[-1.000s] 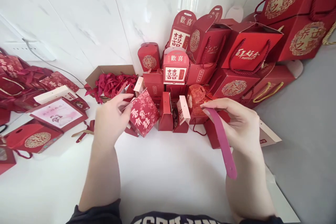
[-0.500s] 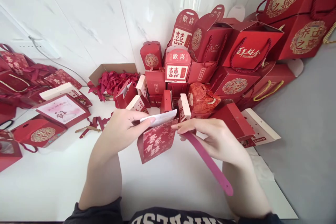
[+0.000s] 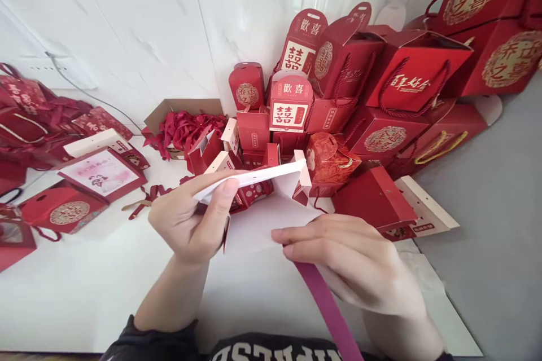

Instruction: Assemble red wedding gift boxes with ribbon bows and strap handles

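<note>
My left hand pinches a paper gift box by its folded top edge, thumb in front. The box is tilted so that its plain white side shows, with a bit of red printed surface under the fold. My right hand is closed on a flat magenta strap, its fingertips at the strap's upper end and close to the white panel. The strap hangs down toward my body, its lower end cut off by the frame. Whether the right fingertips also touch the box, I cannot tell.
Red gift boxes with cord handles are stacked at the back right. A cardboard box of dark red ribbons stands by the tiled wall. More red boxes lie at the left, and a ribbon on the white table.
My left hand has tilted the box, hiding its red printed front and showing white. My right hand has moved down and nearer with the strap, whose lower end has left the frame.
</note>
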A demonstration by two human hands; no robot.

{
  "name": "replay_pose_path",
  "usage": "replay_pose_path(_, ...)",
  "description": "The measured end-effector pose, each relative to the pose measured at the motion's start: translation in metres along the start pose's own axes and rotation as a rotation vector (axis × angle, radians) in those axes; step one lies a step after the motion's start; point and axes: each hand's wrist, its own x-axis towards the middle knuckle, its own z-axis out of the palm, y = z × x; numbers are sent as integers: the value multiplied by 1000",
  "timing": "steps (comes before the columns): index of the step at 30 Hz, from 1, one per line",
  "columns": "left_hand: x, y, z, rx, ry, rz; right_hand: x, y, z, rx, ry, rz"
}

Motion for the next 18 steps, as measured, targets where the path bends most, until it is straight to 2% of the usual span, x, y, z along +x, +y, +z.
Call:
replay_pose_path(4, 0, -2, 2, -51, 60, 10, 2, -3, -1, 5, -13, -19)
replay_pose_path(13, 1, -4, 7, -135, 51, 8, 3, -1, -1, 8, -16, -26)
replay_pose_path(18, 5, -4, 5, -169, -3, -30, 3, -2, -1, -2, -17, -26)
